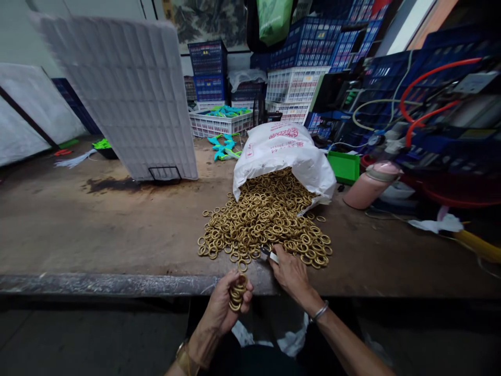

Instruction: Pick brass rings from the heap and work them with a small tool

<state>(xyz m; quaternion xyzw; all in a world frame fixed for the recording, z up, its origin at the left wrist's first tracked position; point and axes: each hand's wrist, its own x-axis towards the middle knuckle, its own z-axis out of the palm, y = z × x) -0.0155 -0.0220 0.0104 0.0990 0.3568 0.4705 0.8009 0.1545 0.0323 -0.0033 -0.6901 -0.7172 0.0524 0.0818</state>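
Note:
Several gold-coloured rings (235, 296) sit stacked in my left hand (223, 303), its fingers wrapped round them just in front of the table edge. My right hand (291, 274) grips a small tool with a pale handle and a dark tip (271, 255); its exact kind is unclear. That tip touches or hovers at the near side of a large heap of gold rings (262, 222); I cannot tell which. The heap spills out of a white woven sack (279, 149) with red print, lying on its side with the mouth towards me.
The wooden table (97, 230) has a worn front edge. A tall padded white panel (133, 94) stands at left. Behind are a white crate (221, 124) of turquoise and green pieces and stacked blue crates (209, 73). A pink bottle (370, 185) and green tray (343, 167) stand right.

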